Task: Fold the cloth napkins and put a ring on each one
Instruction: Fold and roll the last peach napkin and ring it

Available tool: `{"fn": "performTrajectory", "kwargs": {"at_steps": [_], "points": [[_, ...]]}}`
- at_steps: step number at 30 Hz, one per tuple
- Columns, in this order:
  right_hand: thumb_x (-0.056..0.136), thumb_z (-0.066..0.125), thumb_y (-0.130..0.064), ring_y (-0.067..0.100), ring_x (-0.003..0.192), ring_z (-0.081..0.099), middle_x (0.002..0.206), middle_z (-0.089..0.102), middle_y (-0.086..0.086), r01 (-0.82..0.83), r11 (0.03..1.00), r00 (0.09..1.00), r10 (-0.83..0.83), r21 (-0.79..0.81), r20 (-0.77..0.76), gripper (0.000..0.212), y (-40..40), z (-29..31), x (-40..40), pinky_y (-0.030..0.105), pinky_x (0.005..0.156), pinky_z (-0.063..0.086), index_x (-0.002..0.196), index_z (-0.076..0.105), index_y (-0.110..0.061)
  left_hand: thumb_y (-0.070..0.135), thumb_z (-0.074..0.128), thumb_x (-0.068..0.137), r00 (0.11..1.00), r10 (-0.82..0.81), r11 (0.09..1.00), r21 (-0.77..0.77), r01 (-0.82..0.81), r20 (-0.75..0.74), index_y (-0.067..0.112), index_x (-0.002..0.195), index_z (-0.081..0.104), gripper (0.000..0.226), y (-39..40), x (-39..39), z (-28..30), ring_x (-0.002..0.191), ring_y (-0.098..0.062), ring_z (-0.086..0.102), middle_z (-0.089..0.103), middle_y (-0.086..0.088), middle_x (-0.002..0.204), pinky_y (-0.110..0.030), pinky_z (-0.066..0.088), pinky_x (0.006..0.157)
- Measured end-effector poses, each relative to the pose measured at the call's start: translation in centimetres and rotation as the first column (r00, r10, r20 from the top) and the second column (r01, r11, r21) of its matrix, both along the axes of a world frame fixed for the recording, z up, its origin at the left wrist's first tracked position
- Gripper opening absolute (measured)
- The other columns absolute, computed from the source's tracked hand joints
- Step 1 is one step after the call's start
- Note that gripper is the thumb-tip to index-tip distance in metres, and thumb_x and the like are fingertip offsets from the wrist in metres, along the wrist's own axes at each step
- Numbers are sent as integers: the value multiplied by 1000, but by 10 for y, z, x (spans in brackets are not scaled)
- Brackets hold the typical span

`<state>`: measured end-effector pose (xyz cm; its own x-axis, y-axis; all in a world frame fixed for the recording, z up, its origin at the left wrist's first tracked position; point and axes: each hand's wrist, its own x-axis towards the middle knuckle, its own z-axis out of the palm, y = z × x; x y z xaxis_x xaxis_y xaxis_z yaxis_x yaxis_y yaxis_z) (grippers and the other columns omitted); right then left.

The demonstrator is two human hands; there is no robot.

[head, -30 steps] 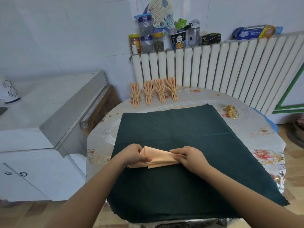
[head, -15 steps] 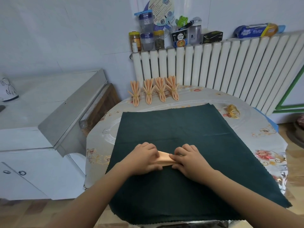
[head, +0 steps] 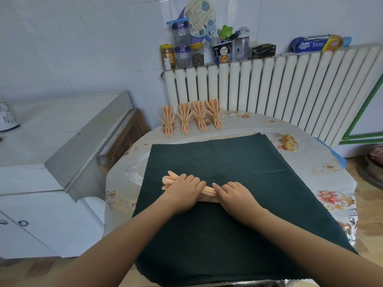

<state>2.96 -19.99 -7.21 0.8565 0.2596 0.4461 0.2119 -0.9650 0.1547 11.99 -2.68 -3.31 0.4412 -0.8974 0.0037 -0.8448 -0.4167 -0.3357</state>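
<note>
My left hand (head: 183, 190) and right hand (head: 235, 195) grasp the pleated peach napkin (head: 208, 192) on the dark cloth (head: 228, 162), toward the table's left edge. Risk: easing either grip lets the pleats spring open before a gold ring (head: 290, 142), near the far right edge, is fetched.

a home kitchen or dining corner. white tiled wall (head: 83, 48); white ribbed radiator (head: 269, 88) served as a shelf for spice jars (head: 196, 54), an instant noodle cup (head: 222, 55) and a roll marked "kitchen" (head: 317, 44). round table (head: 331, 172) wore a floral plastic cover. white cabinet (head: 51, 141) stood beside it; wood floor.
</note>
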Motion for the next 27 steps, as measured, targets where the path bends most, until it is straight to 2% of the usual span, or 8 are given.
{"fn": "performTrajectory", "kwargs": {"at_steps": [5,9,12,14,16,21,24,27], "points": [[57,88,-34,15,55,57,64,62,-3,-23,1000,1000,23,-7,18,57,-7,-9,1,22,52,48,104,71,-6,31,31,101,998,-66,998,2,66,3,15,123,44,31,2,11,-3,98,-24,48,51,-6,113,-36,35,86],[54,86,-21,15,58,59,66,63,-5,2,996,997,6,93,-78,42,-8,-9,5,21,56,46,93,72,-15,31,53,92,997,-80,996,-49,79,-16,18,100,59,17,1,20,-5,80,-20,58,60,0,92,-30,43,71],[83,65,-16,28,80,62,85,68,6,92,953,980,-36,288,-196,18,-16,-2,10,31,73,46,100,68,-11,40,38,97,991,-20,990,-139,1,-134,17,106,61,33,-4,26,4,97,-21,57,60,-1,105,-33,39,84],[85,60,-16,30,78,63,83,70,6,111,931,985,-56,349,-163,15,-24,5,14,34,72,45,95,70,-11,43,42,97,979,36,983,-169,-71,-202,21,113,61,34,-15,29,16,107,-16,52,59,4,114,-30,33,92],[85,61,-18,29,77,63,82,71,4,140,925,986,-96,352,-139,14,-36,12,18,32,70,42,94,72,-14,44,49,94,962,75,972,-196,-129,-263,25,113,64,32,-30,34,26,107,-13,53,61,7,114,-28,30,93],[93,53,-37,18,97,56,107,67,-4,232,899,968,-176,372,-178,30,-75,26,31,31,84,40,118,64,-26,43,51,93,938,179,946,-211,-247,-298,30,114,66,29,-73,48,41,100,-16,55,62,7,112,-30,32,93],[92,51,-42,15,107,54,118,61,-4,386,772,921,-356,505,-160,36,-106,29,37,31,93,43,123,61,-25,42,48,95,948,211,939,-220,-265,-239,31,116,65,29,-99,61,44,101,-18,55,62,7,113,-30,35,90],[90,58,-36,21,115,51,128,54,5,562,537,781,-595,629,-190,43,-141,29,43,35,95,45,128,53,-18,42,49,95,944,231,918,-266,-292,-237,30,112,67,28,-118,74,41,102,-17,55,62,7,110,-29,34,90]]}}
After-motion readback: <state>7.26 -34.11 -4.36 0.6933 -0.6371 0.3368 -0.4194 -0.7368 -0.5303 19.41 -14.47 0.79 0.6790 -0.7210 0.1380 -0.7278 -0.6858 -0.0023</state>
